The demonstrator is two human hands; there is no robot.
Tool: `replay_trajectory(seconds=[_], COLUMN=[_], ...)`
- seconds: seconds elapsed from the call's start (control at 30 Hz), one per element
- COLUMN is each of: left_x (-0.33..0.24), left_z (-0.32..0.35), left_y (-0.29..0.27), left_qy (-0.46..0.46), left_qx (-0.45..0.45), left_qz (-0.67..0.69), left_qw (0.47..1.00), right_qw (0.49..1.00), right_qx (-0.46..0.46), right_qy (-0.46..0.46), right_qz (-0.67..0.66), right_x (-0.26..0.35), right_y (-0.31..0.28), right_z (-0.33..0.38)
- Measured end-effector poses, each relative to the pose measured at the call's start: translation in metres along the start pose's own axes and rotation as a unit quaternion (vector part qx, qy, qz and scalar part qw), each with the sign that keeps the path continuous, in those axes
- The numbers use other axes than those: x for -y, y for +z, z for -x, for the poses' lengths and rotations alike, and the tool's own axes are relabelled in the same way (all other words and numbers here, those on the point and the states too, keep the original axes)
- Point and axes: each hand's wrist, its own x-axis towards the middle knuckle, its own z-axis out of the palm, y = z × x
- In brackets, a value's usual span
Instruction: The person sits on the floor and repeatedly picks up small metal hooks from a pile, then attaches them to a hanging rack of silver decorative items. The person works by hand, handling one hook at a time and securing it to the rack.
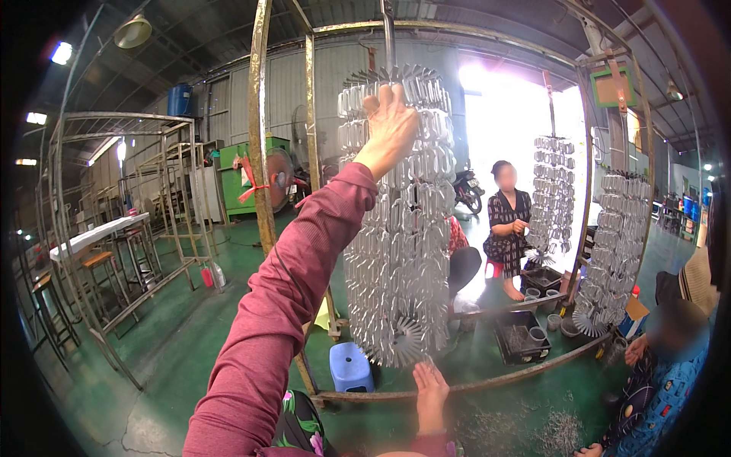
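Observation:
In front of me hangs a tall column of shiny metal clips (400, 228), set in stacked rings around an upright rod. My left hand (390, 126), in a maroon sleeve, reaches up to its upper rings. The fingers are bent against one of the metal clips there; the exact grip is partly hidden. Below the column's lower end is my right hand (431, 387), its fingers stretched upward and somewhat blurred. I see nothing in it. A fan of flat metal pieces (403, 343) shows at the column's bottom.
A metal frame (265, 152) surrounds the column, its low bar (487, 383) crossing in front. A blue stool (351, 367) stands lower left, a black tray (521, 335) right. Two more columns hang at right. Co-workers sit beyond and at lower right; metal bits (560, 434) litter the floor.

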Motion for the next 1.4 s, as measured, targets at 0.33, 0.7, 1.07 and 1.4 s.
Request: replay_trajectory(seconds=[0.33,0.7,1.07,1.4], left_x=[0.004,-0.001,0.000,0.020], left_z=[-0.004,-0.013,-0.017,-0.023], left_y=[-0.006,-0.009,-0.023,-0.040], left_qy=[-0.034,-0.051,-0.104,-0.160], left_qx=[-0.047,-0.019,-0.004,0.059], left_qz=[0.029,0.023,0.136,0.110], left_qw=[0.998,0.998,0.985,0.979], right_qw=[0.998,0.998,0.994,0.998], right_qx=[0.046,0.041,0.069,0.016], right_qy=[0.028,0.006,0.027,0.062], right_qz=[0.036,0.048,0.080,0.016], right_x=[0.001,0.009,0.005,0.007], right_y=[-0.003,-0.006,-0.020,-0.009], right_z=[0.008,0.011,0.012,0.023])
